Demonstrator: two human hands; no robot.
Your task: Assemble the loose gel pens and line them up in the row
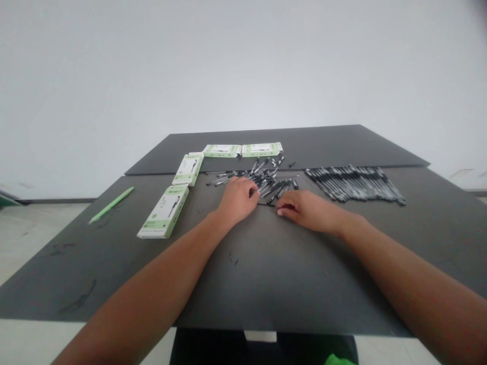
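A loose pile of clear-barrelled pens with black caps [262, 177] lies on the dark table in front of my hands. My left hand [239, 198] is at the near left edge of the pile, thumb and fingers pinched together. Right of it, at the pile's near right side, my right hand [304, 209] has its fingers curled closed. Between the two hands runs a thin dark rod [268, 205], its right end meeting my right fingertips. Whether the left fingers also grip the rod, or something else, is hidden.
Pens lie side by side in a neat row [353, 183] on the right. A green-and-white pen box [164, 212] stands nearest in a bent line of several boxes, left and behind the pile. A green pen-shaped item [111, 205] lies far left. A seam crosses the table [251, 274].
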